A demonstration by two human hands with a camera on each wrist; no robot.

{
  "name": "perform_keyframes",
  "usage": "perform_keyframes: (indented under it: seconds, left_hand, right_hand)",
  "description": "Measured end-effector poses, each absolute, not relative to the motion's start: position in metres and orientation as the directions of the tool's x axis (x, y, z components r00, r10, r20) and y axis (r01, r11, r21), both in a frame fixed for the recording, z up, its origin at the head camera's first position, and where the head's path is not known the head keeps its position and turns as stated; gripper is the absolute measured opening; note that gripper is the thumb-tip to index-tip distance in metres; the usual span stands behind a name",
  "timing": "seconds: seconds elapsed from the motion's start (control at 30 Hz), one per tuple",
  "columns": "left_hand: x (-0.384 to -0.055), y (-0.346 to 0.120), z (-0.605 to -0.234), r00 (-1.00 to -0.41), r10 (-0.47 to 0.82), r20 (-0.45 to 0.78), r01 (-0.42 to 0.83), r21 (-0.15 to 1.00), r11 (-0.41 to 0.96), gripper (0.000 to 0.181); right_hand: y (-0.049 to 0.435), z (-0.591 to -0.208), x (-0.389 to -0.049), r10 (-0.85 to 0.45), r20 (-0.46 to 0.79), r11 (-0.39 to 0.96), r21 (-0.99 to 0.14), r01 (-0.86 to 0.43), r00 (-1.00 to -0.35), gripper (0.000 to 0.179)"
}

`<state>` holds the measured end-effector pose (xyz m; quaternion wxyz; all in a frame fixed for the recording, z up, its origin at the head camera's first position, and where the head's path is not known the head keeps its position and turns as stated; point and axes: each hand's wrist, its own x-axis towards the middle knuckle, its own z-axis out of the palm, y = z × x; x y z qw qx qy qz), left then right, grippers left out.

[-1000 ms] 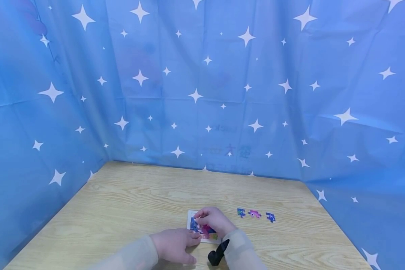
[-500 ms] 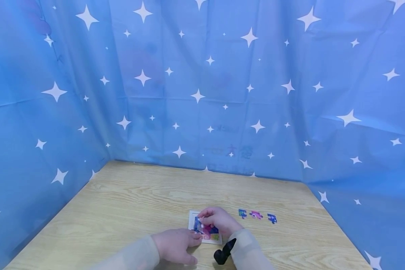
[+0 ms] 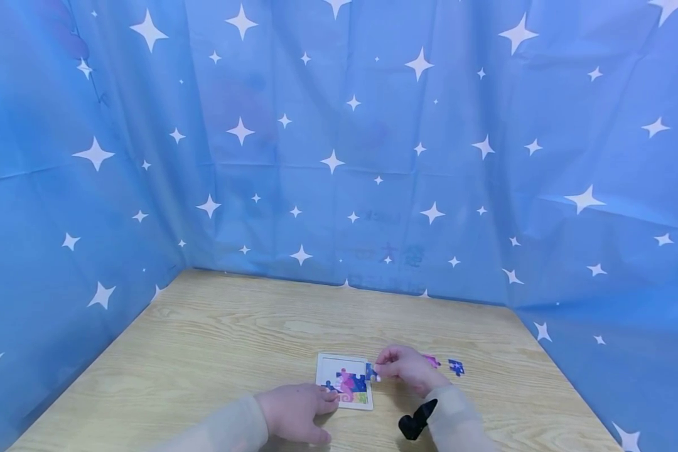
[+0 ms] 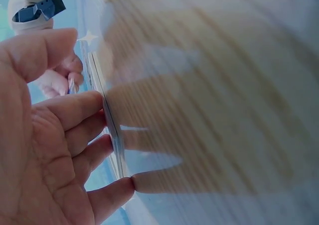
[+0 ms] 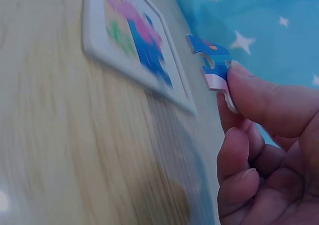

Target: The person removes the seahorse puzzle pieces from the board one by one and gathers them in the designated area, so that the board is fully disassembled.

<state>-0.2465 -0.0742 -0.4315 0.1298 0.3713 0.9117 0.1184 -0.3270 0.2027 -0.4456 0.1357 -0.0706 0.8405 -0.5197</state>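
A white-framed jigsaw tray (image 3: 328, 359) lies on the table, its lower part filled with pieces showing a pink seahorse (image 3: 346, 384) on dark blue. My left hand (image 3: 296, 411) rests with its fingertips on the tray's left edge, fingers extended, as the left wrist view (image 4: 55, 120) also shows. Just past the tray's right side, my right hand (image 3: 409, 369) pinches a blue puzzle piece (image 5: 212, 60) between thumb and index finger, held above the table. The other fingers of that hand are curled below it.
Right of my right hand lie a pink puzzle piece (image 3: 432, 361), partly hidden by the hand, and a dark blue puzzle piece (image 3: 456, 366). Wood-grain table (image 3: 248, 326) surrounds the tray. A blue curtain with white stars (image 3: 339, 125) hangs behind and at both sides.
My right hand has moved right from over the tray, carrying the blue puzzle piece and uncovering the tray's upper part. My left hand stays at the tray's edge.
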Motion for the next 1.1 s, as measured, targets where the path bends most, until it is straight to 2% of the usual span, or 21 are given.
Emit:
perform_keyframes:
  seconds: [0.27, 0.5, 0.83, 1.1]
  left_hand:
    - [-0.246, -0.075, -0.433, -0.696, 0.702, -0.151, 0.639, 0.315, 0.702, 0.062]
    - [-0.246, -0.075, -0.435, -0.702, 0.697, -0.143, 0.636, 0.315, 0.705, 0.063]
    - [-0.247, -0.075, -0.435, -0.705, 0.694, -0.147, 0.633, 0.312, 0.709, 0.063]
    - [-0.246, -0.073, -0.433, -0.706, 0.691, -0.155, 0.628, 0.315, 0.712, 0.063]
  right_hand:
    - [0.243, -0.443, -0.322, -0.174, -0.183, 0.522, -0.85, 0.067, -0.968, 0.02]
    - [0.264, -0.443, -0.319, -0.155, -0.183, 0.556, -0.829, 0.068, -0.971, 0.017]
    - [0.262, -0.448, -0.317, -0.034, -0.15, 0.621, -0.778, 0.097, -0.988, 0.016]
    - [0.261, -0.447, -0.316, -0.004, -0.152, 0.684, -0.722, 0.108, -0.988, 0.015]
